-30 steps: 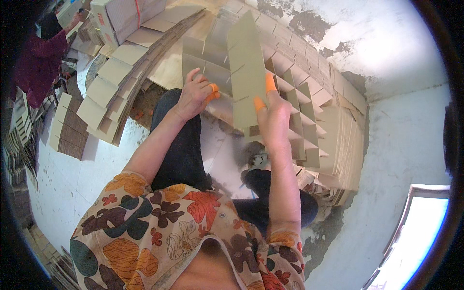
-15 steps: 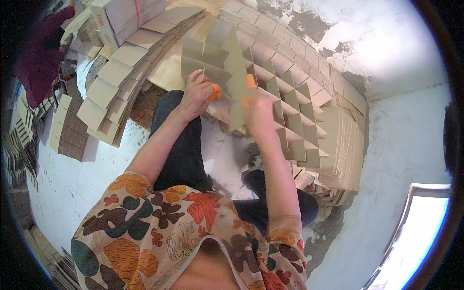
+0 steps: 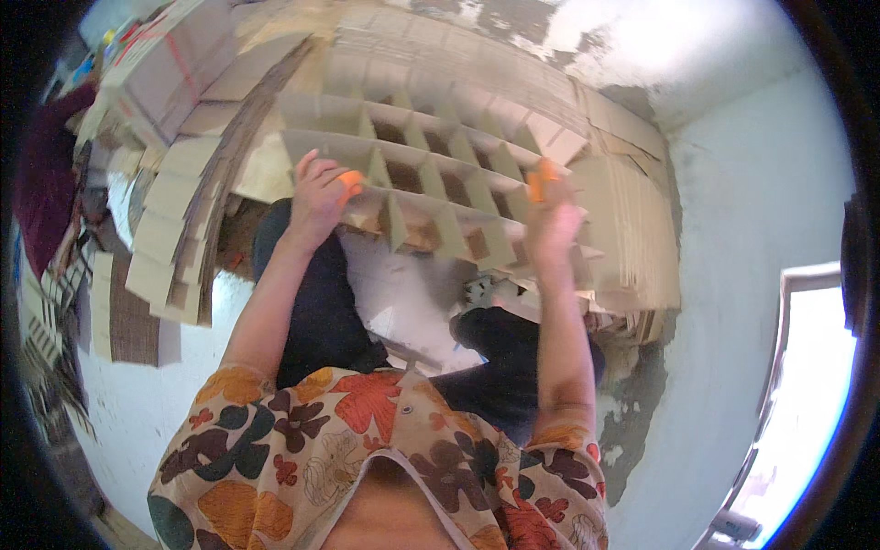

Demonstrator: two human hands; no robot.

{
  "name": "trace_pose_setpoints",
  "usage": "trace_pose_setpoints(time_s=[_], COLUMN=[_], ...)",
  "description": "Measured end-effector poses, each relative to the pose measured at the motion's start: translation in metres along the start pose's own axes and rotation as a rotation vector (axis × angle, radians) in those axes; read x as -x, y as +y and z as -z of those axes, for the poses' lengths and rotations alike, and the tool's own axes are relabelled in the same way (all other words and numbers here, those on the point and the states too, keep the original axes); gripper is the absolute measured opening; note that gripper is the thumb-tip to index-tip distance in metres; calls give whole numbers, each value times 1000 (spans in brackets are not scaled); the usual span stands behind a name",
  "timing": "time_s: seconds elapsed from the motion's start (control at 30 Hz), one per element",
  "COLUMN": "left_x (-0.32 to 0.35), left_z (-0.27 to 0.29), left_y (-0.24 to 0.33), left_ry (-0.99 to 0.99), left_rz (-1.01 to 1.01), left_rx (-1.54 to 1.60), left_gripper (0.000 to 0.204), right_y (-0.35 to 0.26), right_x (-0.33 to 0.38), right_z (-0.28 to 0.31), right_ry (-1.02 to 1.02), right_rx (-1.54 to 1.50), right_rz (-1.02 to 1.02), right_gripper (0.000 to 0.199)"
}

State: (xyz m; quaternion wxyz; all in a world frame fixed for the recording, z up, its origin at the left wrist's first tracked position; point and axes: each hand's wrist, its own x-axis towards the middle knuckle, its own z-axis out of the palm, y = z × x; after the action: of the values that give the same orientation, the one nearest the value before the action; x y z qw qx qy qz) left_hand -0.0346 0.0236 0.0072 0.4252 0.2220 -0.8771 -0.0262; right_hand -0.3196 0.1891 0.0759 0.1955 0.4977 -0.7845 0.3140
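Observation:
In front of me a tan cardboard divider grid (image 3: 431, 203) stands spread into several square cells, slightly blurred. My left hand (image 3: 321, 202) is closed on its near left corner, with an orange covering on the thumb. At the grid's right end my right hand (image 3: 555, 225) is closed on the cardboard, smeared by motion, with orange coverings on its fingers. The strips cross each other upright, and dark gaps show through the cells. What lies directly beneath the grid is mostly hidden.
Slotted cardboard sheets (image 3: 170, 220) lean in a row at the left, near a taped carton (image 3: 165, 69). More stacked cardboard (image 3: 632, 238) stands along the right wall (image 3: 742, 202). A person in a dark red top (image 3: 46, 174) is at the far left.
My hands have moved apart, the left leftward and the right rightward. The divider, previously partly folded at its left, is now spread out as a squarer grid. My view has shifted somewhat.

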Motion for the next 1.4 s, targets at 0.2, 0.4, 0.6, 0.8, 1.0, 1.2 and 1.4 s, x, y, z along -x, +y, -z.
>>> trace_pose_setpoints(time_s=[0.2, 0.4, 0.6, 0.8, 1.0, 1.2, 1.4], left_x=[-6, -11, -9, 4, 6, 16, 22], left_z=[1, 8, 21, 36, 35, 31, 25], left_y=[10, 20, 20, 5, 1, -12, -23], left_ry=[-9, -28, 63, 105, 56, 54, 88], left_rz=[2, 45, 131, 245, 352, 340, 349], left_rx=[-48, -55, -99, -165, 8, 177, 293], left_gripper=[30, 38, 43, 46, 51, 32, 23], right_y=[170, 203, 230, 169, 7, -97, -159], right_x=[46, 71, 74, 35, -32, -37, -38], right_z=[59, 55, 63, 91, 123, 61, 0], right_ry=[-166, -431, -157, 114, -12, -318, -369], right_rx=[630, 741, 567, 381, 28, -333, -612], right_rz=[-464, -551, -611, -652, -309, 62, 171], right_gripper=[59, 47, 40, 30, 49, 65, 60])
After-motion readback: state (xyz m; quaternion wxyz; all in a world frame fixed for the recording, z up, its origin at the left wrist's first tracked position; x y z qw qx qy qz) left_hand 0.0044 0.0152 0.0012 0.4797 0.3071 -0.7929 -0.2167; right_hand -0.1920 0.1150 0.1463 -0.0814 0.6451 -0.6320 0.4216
